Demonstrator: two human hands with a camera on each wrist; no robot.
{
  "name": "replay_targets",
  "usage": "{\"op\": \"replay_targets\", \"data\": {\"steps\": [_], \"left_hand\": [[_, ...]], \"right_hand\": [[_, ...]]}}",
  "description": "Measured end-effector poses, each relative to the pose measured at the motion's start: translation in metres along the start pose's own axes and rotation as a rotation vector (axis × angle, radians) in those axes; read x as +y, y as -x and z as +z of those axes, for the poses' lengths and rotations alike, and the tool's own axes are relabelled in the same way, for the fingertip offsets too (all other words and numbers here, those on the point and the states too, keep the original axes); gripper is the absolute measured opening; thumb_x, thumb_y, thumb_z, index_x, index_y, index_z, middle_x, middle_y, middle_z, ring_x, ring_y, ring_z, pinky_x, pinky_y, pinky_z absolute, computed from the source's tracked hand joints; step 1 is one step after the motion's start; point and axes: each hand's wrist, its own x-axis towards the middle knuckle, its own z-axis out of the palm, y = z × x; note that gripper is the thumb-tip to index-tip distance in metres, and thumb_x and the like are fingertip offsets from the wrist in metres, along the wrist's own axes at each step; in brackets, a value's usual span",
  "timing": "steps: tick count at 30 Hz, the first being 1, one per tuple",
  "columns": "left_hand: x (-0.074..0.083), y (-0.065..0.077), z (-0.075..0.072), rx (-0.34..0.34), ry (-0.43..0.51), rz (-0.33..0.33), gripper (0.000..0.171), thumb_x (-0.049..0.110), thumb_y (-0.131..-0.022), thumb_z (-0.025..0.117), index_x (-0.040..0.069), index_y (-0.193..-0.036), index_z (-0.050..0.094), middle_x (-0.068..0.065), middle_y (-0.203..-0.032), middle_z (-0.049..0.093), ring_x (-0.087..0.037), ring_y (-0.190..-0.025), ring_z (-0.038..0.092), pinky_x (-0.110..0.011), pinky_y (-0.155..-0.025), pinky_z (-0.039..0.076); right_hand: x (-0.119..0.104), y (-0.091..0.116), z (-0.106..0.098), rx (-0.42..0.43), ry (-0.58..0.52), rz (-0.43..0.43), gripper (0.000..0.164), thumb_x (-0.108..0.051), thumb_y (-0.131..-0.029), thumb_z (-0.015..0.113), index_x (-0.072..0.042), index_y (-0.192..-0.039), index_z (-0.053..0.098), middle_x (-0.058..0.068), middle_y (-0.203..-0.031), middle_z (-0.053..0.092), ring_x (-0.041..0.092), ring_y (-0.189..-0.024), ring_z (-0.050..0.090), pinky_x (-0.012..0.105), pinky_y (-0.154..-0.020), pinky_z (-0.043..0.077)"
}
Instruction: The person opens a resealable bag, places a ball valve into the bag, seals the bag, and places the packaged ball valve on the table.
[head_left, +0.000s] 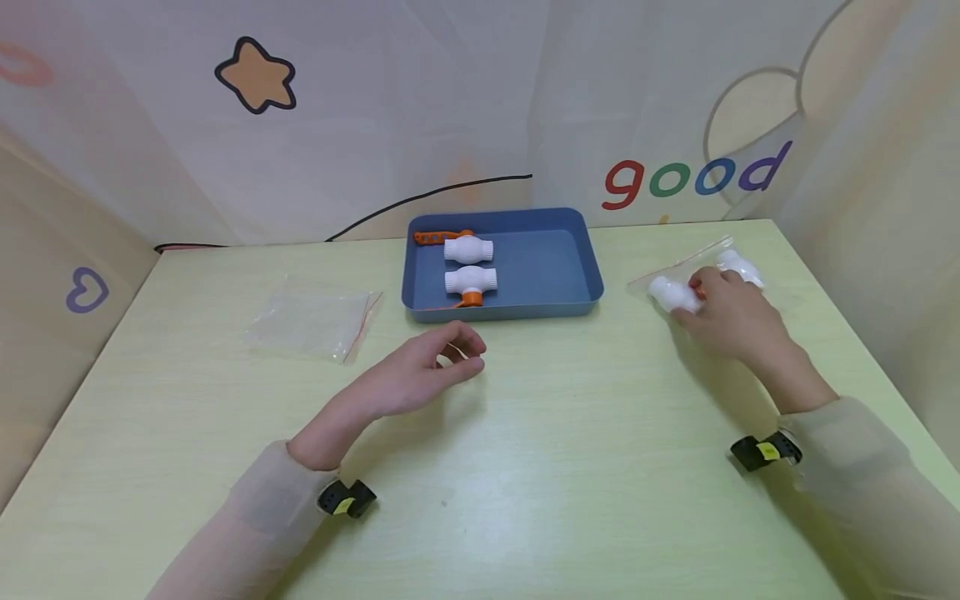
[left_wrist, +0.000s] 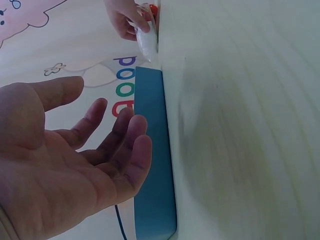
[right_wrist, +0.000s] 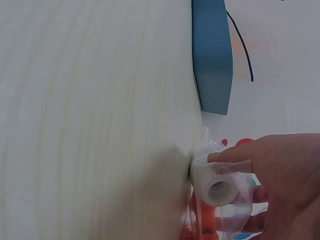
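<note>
At the table's right, my right hand (head_left: 735, 321) grips a clear zip bag (head_left: 697, 262) with white ball valves inside. One bagged valve (head_left: 672, 293) lies under the thumb and fingertips; another white one (head_left: 738, 268) shows beyond the knuckles. In the right wrist view, the thumb and fingers close round the bag, with a valve's round opening (right_wrist: 222, 191) and an orange handle (right_wrist: 207, 220) visible through the plastic. My left hand (head_left: 412, 371) hovers before the blue tray (head_left: 540, 267), fingers loosely bent and holding nothing. Two white ball valves with orange handles (head_left: 471, 280) lie in the tray's left half.
A flat clear zip bag (head_left: 311, 321) lies on the pale table (head_left: 525, 467), left of the tray. Behind the table hangs a printed curtain (head_left: 420, 100), with a black cable (head_left: 427, 196) along it.
</note>
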Motion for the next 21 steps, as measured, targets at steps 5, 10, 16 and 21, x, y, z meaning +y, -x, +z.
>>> {"op": "replay_targets", "data": {"steps": [5,10,16,21], "left_hand": [[0.0,0.002,-0.01,0.001,-0.018,-0.026,0.029,0.025,-0.106,0.06,0.005,-0.127,0.06,-0.002,-0.121,0.062,-0.022,-0.115,0.059,-0.04,-0.093,0.049],[-0.004,0.004,-0.021,-0.001,-0.021,-0.027,0.029,0.026,-0.106,0.059,0.007,-0.127,0.062,-0.001,-0.122,0.062,-0.022,-0.115,0.059,-0.042,-0.093,0.049],[-0.008,0.006,-0.034,0.002,-0.039,-0.026,0.029,0.026,-0.106,0.058,0.006,-0.127,0.063,-0.005,-0.124,0.063,-0.023,-0.116,0.058,-0.044,-0.095,0.048],[-0.012,0.01,-0.045,0.0,-0.048,-0.026,0.028,0.026,-0.107,0.058,0.007,-0.126,0.063,-0.008,-0.126,0.062,-0.024,-0.116,0.057,-0.045,-0.099,0.045]], "right_hand": [[-0.001,-0.005,0.001,0.01,-0.002,0.018,0.056,-0.028,-0.099,0.067,0.012,-0.133,0.048,0.034,-0.12,0.052,0.051,-0.105,0.046,0.065,-0.082,0.045],[0.0,-0.009,0.001,0.021,-0.011,0.034,0.057,-0.031,-0.099,0.068,0.01,-0.133,0.048,0.032,-0.119,0.053,0.05,-0.105,0.047,0.063,-0.082,0.045],[0.0,-0.01,0.0,0.022,-0.012,0.029,0.064,-0.039,-0.099,0.067,0.01,-0.135,0.049,0.033,-0.12,0.053,0.051,-0.11,0.046,0.065,-0.084,0.046],[-0.001,-0.007,-0.001,0.02,-0.009,0.03,0.071,-0.047,-0.099,0.064,0.009,-0.14,0.048,0.036,-0.132,0.044,0.056,-0.121,0.037,0.073,-0.089,0.042]]}}
